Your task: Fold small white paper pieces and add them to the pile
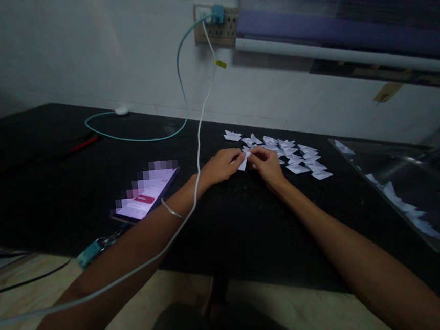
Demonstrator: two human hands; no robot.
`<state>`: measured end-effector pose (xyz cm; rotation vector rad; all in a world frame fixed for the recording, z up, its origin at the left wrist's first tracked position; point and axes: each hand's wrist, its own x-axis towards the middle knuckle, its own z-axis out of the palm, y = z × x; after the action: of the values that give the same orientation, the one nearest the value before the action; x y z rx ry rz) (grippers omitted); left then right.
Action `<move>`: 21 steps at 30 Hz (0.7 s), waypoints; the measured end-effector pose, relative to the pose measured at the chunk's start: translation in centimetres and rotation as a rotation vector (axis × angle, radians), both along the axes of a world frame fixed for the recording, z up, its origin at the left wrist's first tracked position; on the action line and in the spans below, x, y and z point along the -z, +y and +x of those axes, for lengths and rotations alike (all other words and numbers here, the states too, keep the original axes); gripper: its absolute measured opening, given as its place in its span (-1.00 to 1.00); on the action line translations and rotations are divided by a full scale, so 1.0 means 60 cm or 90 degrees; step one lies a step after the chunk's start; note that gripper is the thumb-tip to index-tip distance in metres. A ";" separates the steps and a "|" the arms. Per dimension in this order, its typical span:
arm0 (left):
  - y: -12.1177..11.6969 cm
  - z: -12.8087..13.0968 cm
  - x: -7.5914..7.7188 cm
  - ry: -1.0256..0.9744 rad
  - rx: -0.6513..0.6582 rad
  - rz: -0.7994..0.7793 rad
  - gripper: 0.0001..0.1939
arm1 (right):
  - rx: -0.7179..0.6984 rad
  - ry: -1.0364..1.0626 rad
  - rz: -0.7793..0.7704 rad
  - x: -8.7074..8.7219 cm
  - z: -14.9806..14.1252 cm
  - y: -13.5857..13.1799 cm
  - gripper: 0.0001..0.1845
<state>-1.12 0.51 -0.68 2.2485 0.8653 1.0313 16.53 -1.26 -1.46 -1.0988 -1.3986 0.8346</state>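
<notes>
- Two hands meet over one small white paper piece (244,161), held between them just above the dark tabletop (225,221); the fingers (236,158) of the left hand (220,166) pinch its left edge and those of the right hand (266,163) pinch its right edge, both closed on it.
- The paper piece lies straight between the two sets of fingertips, neither hand nearer than the other; its long axis runs tilted, from lower left up to upper right.
- Just beyond and to the right of the right hand lies a scatter of folded white papers (296,155), flat on the tabletop, some touching one another.
- A thin bangle (171,209) sits on the left wrist, and a white cable (199,146) drapes across that forearm, running up to a wall socket (218,29).
- To the left of the left forearm a phone (146,197) lies face up, screen lit; its writing is blurred and cannot be read.
- A teal cable (136,136) loops over the tabletop farther back, near a red pen-like object (84,143).
- At the right edge a clear plastic sheet (406,184) holds more white pieces.
- No brand or label is legible anywhere.
</notes>
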 end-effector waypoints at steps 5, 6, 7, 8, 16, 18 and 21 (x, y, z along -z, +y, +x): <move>0.010 0.000 0.013 0.011 -0.061 0.035 -0.71 | 0.022 -0.010 0.021 -0.002 -0.002 -0.002 -0.82; 0.011 0.000 0.015 0.011 -0.083 0.039 -0.71 | 0.039 -0.008 0.035 -0.003 -0.003 -0.002 -0.82; 0.012 0.000 0.016 0.011 -0.102 0.043 -0.71 | 0.056 -0.004 0.047 -0.004 -0.003 -0.003 -0.83; 0.013 0.000 0.017 0.014 -0.116 0.049 -0.72 | 0.067 -0.004 0.057 -0.005 -0.003 -0.004 -0.83; -0.001 0.005 0.003 0.067 -0.118 0.080 -0.73 | 0.064 -0.045 0.085 -0.002 -0.001 -0.008 -0.76; -0.001 0.006 0.003 0.071 -0.112 0.084 -0.73 | 0.063 -0.038 0.072 0.001 0.000 -0.005 -0.73; 0.002 0.005 0.008 0.091 -0.099 0.104 -0.72 | 0.054 -0.010 0.050 0.004 0.000 -0.002 -0.71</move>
<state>-0.83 0.66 -1.18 2.4477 1.0662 1.0536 16.53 -1.38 -1.70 -1.0979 -1.3773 0.7062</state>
